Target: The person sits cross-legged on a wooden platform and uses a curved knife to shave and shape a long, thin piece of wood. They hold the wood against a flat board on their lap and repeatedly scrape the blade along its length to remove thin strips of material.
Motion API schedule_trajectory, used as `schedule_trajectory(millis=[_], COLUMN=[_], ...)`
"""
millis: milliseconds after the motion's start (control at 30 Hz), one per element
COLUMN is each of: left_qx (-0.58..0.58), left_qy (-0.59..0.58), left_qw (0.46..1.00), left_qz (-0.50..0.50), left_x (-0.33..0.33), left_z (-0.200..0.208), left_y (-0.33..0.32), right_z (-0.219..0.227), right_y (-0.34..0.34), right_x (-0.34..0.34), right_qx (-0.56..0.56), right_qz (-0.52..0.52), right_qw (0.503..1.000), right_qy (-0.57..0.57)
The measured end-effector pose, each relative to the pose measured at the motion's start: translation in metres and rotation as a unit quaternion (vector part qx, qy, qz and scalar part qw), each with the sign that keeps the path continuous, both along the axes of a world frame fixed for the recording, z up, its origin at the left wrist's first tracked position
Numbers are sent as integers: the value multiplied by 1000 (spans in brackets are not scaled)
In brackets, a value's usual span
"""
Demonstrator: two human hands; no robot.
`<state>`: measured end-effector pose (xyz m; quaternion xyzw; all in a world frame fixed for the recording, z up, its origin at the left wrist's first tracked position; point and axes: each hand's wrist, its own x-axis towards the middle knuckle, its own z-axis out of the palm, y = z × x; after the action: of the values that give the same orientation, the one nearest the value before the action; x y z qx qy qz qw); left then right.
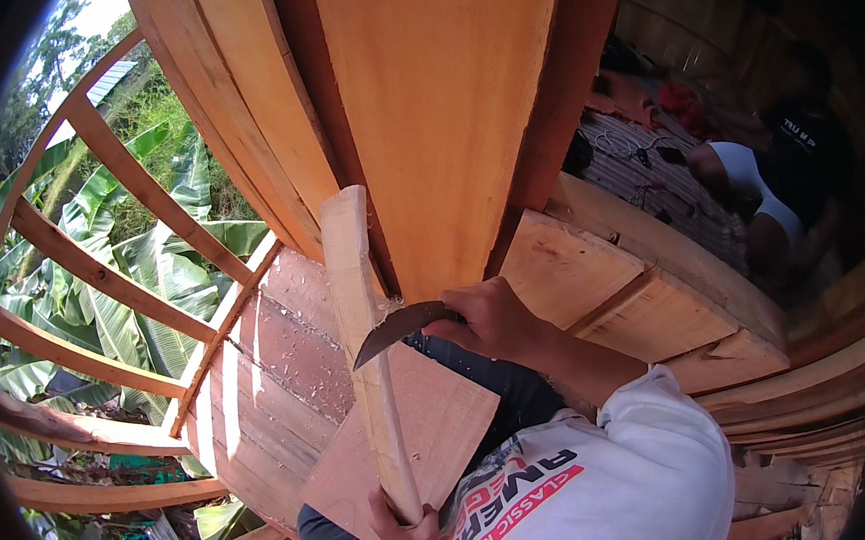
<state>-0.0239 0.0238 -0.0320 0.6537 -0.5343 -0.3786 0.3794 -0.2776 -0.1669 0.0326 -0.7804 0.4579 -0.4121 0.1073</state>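
Note:
My right hand [496, 316] is closed around the handle of a broad, dark curved knife [398, 326]. Its blade lies across the middle of a long, pale wooden stick [351, 266], with the tip over the stick's left edge. Down at the stick's lower end, my left hand [405, 535] grips it with fingers wrapped round. The stick slants upward, its far end near the wooden door. Beneath it, a flat square board [452, 401] rests across my lap. The knife's handle is mostly hidden inside my fist.
Wood shavings are scattered over the plank floor [288, 355]. A wooden railing [144, 310] curves along the left, with banana plants beyond. A tall wooden door [431, 110] stands ahead. Thick planks [646, 305] lie at the right; past them, another person [786, 165] sits in a dark room.

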Motion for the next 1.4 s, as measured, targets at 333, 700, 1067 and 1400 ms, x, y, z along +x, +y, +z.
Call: schedule_trajectory(millis=[333, 700, 1067, 1400], left_qx=[-110, -96, -148, -92], left_qy=[-29, 0, 62, 46], left_qw=[993, 995, 987, 995], left_qz=[-9, 2, 2, -14], left_x=[9, 17, 23, 29], left_z=[0, -3, -18, -16], left_y=[-3, 6, 2, 4], right_z=[-2, -2, 16, 13], right_y=[11, 6, 11, -18], right_x=[27, 43, 63, 63], right_qx=[-45, 6, -60, 38], right_qz=[167, 182, 269, 129], right_qw=[983, 983, 948, 991], right_qy=[67, -13, 158, -16])
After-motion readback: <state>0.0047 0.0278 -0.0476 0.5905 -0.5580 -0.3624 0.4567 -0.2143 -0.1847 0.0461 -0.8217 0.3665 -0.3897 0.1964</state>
